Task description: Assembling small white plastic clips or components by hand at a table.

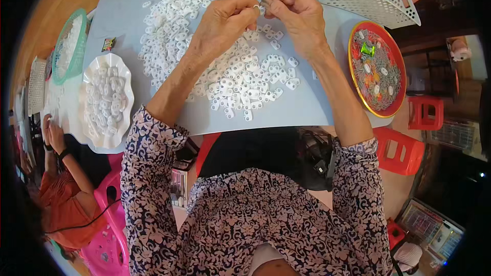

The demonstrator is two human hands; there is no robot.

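White piece, clamped between fingers of the left hand; right hand, fingers together beside it, grip unclear; loose pieces cover part of the surface.

A small, shiny multicoloured packet lies towards the left side of the grey tabletop. Lower left, a pink plastic chair with slotted openings stands next to a co-worker's orange top, which a thin black cable crosses. On the right, two red plastic stools stand near each other on the floor.
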